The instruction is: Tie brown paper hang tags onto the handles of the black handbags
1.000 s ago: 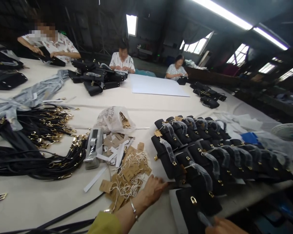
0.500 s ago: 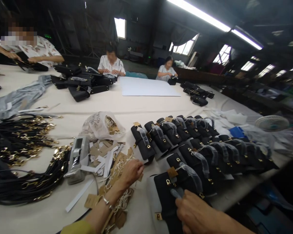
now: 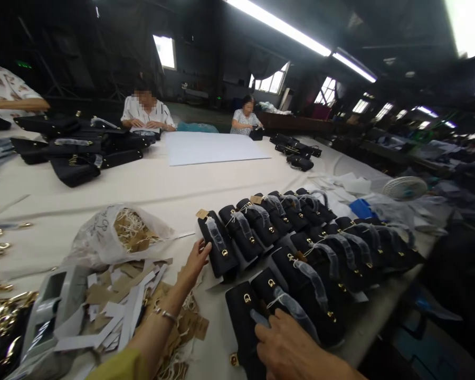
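Note:
My left hand reaches to the near end of the back row, its fingers apart at the side of a black handbag. That bag has a plastic-wrapped handle, a gold clasp and a brown paper tag. At the front, my right hand is closed round the wrapped handle of the nearest black handbag, which has gold fittings. Directly behind it stands another black handbag with white string at its handle. Brown tags with white strings lie beneath my left forearm.
Several more black bags stand in two rows. To the left are a plastic bag of tags, paper strips, a grey device and gold-clipped straps. Co-workers sit across the table by a white board.
The view has swung to the right. My left hand has moved from just above the tag pile to the bag's side, and its curled fingers have spread. My right hand still grips the handle.

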Motion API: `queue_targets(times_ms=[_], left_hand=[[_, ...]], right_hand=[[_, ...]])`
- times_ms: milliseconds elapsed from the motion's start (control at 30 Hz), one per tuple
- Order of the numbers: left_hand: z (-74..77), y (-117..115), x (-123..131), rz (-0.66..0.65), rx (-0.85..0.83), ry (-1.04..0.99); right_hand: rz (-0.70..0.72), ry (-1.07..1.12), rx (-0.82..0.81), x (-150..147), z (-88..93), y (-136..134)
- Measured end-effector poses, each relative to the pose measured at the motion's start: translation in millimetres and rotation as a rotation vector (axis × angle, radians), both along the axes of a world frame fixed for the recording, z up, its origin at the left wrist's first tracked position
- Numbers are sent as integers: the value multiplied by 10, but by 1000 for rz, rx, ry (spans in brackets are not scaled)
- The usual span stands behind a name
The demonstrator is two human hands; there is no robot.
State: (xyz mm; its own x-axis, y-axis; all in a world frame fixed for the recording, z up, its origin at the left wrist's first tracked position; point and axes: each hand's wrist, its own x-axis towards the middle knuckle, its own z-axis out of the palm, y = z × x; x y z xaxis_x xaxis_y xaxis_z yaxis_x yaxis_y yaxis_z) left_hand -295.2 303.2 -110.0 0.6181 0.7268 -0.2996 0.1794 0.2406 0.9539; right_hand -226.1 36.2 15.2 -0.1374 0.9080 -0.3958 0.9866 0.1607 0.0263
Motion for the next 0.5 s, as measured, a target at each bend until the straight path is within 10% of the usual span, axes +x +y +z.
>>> queue_targets(times_ms=[267,500], left_hand=[[43,287,371,-33,30,48],[308,350,-598,-141,287,196]], right_hand=[[-39,71,223,52,97,-70],[-3,51,210,79,132,-53]])
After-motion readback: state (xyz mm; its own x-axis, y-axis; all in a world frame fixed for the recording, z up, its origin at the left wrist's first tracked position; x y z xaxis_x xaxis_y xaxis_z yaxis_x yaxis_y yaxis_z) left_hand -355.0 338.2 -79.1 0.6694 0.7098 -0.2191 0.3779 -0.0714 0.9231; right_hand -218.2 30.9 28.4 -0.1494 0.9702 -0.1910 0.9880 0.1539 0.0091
